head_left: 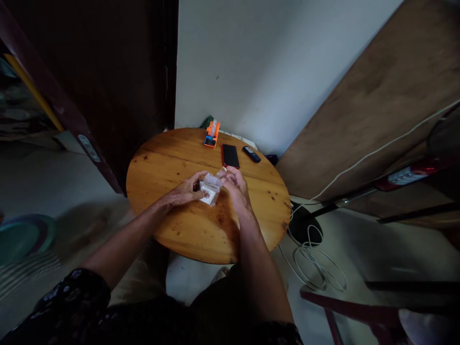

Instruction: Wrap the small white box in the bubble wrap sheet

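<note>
Above the round wooden table (172, 182), my left hand (189, 189) is closed around the left side of a small white box in bubble wrap (208, 192), thumb on its front face. The clear wrap stands up in loose folds at the top of the box. At the upper right, my right hand (235, 183) pinches a short strip of clear tape (222, 172) beside the wrap. Its fingertips are partly hidden. Behind the hands an orange tape dispenser (212, 134) stands near the table's far edge, with a roll of tape in it.
A phone in a red case (230, 155) lies just beyond my right hand, with a small dark handset (251, 154) to its right. The wall (244, 76) rises behind the table. On the floor at right are a coiled white cable (316, 263) and a black round base (305, 226).
</note>
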`<control>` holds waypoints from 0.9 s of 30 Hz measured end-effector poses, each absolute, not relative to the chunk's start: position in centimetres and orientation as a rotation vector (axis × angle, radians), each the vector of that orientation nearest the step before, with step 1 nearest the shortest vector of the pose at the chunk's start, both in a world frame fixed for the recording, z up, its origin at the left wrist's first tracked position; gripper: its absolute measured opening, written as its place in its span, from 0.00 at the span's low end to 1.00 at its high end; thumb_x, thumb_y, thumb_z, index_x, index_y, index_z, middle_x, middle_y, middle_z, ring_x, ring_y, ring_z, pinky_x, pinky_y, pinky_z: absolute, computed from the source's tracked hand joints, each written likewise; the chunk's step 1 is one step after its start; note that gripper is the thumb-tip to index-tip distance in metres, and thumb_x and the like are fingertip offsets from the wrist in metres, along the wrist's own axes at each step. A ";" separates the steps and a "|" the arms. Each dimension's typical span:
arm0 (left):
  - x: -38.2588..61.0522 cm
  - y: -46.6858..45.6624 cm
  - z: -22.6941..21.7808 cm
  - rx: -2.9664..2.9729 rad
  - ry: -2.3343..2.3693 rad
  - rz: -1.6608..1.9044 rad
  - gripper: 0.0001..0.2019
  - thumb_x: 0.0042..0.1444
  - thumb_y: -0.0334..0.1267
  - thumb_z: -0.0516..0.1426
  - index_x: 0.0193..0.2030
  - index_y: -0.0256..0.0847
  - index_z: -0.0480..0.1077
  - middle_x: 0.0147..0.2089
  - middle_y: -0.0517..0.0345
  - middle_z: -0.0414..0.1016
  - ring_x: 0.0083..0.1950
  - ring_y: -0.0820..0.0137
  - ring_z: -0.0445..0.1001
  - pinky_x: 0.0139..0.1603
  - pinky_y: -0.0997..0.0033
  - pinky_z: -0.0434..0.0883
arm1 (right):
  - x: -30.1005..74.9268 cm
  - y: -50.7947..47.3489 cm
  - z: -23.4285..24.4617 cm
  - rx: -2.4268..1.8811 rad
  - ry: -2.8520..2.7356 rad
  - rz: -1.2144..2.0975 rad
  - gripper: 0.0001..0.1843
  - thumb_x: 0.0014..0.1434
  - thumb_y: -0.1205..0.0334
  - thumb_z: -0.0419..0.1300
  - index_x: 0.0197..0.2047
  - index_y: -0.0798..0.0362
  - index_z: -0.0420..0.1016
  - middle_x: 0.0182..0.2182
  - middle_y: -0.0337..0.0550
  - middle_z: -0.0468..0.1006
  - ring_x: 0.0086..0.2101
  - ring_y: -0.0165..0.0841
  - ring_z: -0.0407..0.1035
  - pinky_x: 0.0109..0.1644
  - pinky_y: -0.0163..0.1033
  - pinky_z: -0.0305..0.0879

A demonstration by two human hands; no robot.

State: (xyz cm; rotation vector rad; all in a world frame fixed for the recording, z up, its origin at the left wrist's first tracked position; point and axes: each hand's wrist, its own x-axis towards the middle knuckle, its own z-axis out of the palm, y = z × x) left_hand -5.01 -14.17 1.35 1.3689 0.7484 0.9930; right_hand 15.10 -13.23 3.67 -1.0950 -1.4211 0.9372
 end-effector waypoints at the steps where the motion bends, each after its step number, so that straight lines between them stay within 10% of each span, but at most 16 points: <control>1: -5.0 -14.2 1.4 1.369 0.749 0.991 0.44 0.45 0.37 0.68 0.70 0.44 0.57 0.60 0.46 0.72 0.57 0.61 0.74 0.58 0.59 0.69 | 15.1 -13.2 3.5 -1.105 -1.442 0.969 0.28 0.51 0.50 0.66 0.55 0.47 0.70 0.44 0.45 0.81 0.45 0.39 0.75 0.52 0.48 0.70; 27: -4.9 -14.5 1.4 1.407 0.737 1.006 0.45 0.44 0.34 0.66 0.70 0.41 0.54 0.62 0.44 0.69 0.59 0.60 0.73 0.61 0.58 0.68 | 14.5 -12.1 1.8 -1.184 -1.437 0.940 0.20 0.52 0.47 0.64 0.43 0.51 0.77 0.35 0.41 0.83 0.36 0.37 0.76 0.41 0.41 0.72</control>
